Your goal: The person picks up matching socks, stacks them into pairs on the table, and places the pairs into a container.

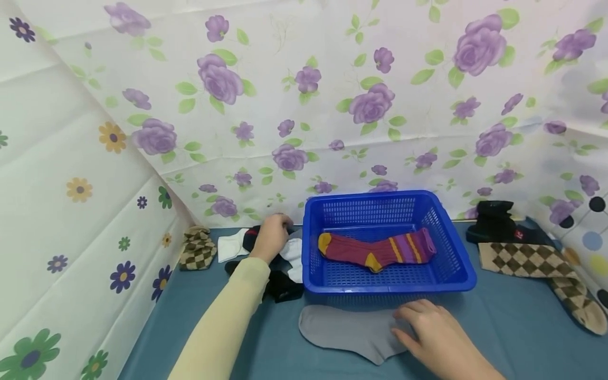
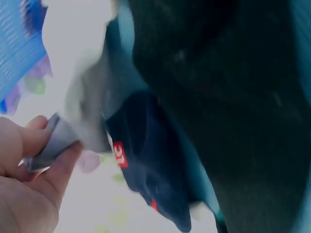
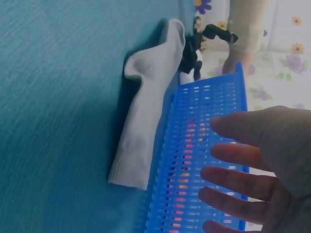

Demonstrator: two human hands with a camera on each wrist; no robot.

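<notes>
My left hand reaches into the group of socks left of the blue basket. In the left wrist view its thumb and fingers pinch a piece of grey sock. Beside it lies a dark navy sock with a red label. A grey sock lies flat in front of the basket, toe to the left. Over its cuff end hovers my right hand, fingers spread and holding nothing in the right wrist view. Inside the basket rests a maroon sock with yellow toe and heel and a striped cuff.
At the left lie a checkered sock, a white sock and a black sock. On the right are a checkered sock and black socks. Flowered cloth walls stand behind and at the sides.
</notes>
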